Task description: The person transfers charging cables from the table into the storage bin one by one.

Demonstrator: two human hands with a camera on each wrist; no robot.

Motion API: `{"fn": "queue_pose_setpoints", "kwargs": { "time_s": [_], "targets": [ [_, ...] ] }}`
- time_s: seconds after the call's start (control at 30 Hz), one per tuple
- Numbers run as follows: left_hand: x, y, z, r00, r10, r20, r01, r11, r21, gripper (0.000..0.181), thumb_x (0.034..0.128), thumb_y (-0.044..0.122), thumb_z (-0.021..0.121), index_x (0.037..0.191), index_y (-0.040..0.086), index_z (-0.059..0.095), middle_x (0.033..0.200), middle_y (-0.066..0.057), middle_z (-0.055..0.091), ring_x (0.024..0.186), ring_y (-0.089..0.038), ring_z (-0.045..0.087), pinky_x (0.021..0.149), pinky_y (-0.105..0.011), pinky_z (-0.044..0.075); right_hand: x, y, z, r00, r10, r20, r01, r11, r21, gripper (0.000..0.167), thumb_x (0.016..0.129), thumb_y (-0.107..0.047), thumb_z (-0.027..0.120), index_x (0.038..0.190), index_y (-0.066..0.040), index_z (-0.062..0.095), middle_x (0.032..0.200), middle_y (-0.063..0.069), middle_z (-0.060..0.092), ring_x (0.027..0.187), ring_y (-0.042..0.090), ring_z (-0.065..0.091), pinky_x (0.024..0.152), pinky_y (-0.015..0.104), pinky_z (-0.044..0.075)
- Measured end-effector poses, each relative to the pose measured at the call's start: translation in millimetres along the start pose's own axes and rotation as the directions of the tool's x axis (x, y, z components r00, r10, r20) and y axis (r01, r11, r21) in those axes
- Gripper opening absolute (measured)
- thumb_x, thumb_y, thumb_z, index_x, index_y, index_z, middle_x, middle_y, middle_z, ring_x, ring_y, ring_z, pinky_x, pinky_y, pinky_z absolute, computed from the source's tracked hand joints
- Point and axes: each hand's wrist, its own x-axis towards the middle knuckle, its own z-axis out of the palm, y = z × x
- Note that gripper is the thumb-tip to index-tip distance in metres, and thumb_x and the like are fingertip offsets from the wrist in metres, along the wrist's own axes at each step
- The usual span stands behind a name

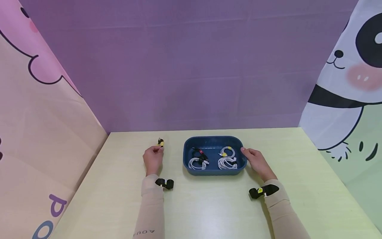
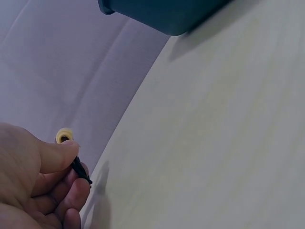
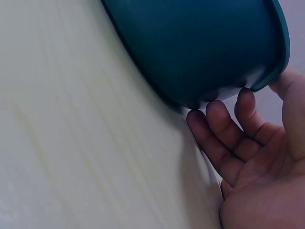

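My left hand point(image 1: 153, 159) pinches a small black-and-yellow cable point(image 1: 160, 143) between thumb and fingers, left of the blue tray. In the left wrist view a yellow ring and a black length of this cable point(image 2: 80, 168) stick out of the grip; the rest is hidden by the fingers. With the thumb over its rim and fingertips against the outer wall, my right hand point(image 1: 258, 162) holds the right end of the tray point(image 1: 215, 172). Inside lie coiled white cables point(image 1: 227, 163) on the right, another white coil point(image 1: 197, 163) at front left, and a black cable with a red part point(image 1: 201, 155) behind it.
The pale wooden table point(image 1: 206, 205) ends at a purple cloth backdrop point(image 1: 194, 73). Printed cloths hang at both sides, a pink one on the left and a panda one point(image 1: 343, 96) on the right. A small black camera sits on each wrist.
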Motion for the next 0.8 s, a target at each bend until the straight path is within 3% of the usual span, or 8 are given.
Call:
{"fn": "queue_pose_setpoints", "kwargs": {
  "time_s": [0.23,0.43,0.8],
  "targets": [
    [-1.0,5.7,0.6,0.999,-0.004,0.032,0.003,1.000,0.005,0.020,0.0992,0.015,0.066,0.111,0.000,0.074,0.105,-0.020,0.073,0.087,-0.025,0.065,0.068,-0.025,0.047,-1.1,-1,-1,1.000,0.014,-0.003,-0.013,1.000,0.027,0.064,0.099,-0.067,0.048,0.102,-0.005,0.062,0.101,0.007,0.053,0.108,0.025,0.046,0.088,0.039,0.036],
    [1.4,10.5,0.8,0.999,0.010,0.042,-0.010,1.000,0.000,0.020,0.0998,0.016,0.065,0.110,0.002,0.074,0.105,-0.019,0.073,0.085,-0.024,0.065,0.070,-0.027,0.047,-0.3,1,-1,1.000,0.008,-0.010,-0.008,1.000,0.003,0.062,0.100,-0.067,0.046,0.095,-0.006,0.057,0.088,0.003,0.043,0.095,0.023,0.045,0.078,0.036,0.034],
    [1.9,30.2,-7.1,0.996,0.087,0.005,-0.087,0.996,-0.001,0.020,0.0998,0.015,0.066,0.110,-0.001,0.073,0.109,-0.021,0.072,0.093,-0.030,0.062,0.076,-0.031,0.043,1.2,0,0,1.000,0.013,0.001,-0.013,1.000,0.007,0.062,0.101,-0.065,0.047,0.098,-0.004,0.059,0.093,0.005,0.047,0.100,0.024,0.046,0.081,0.037,0.034]
  ]
}}
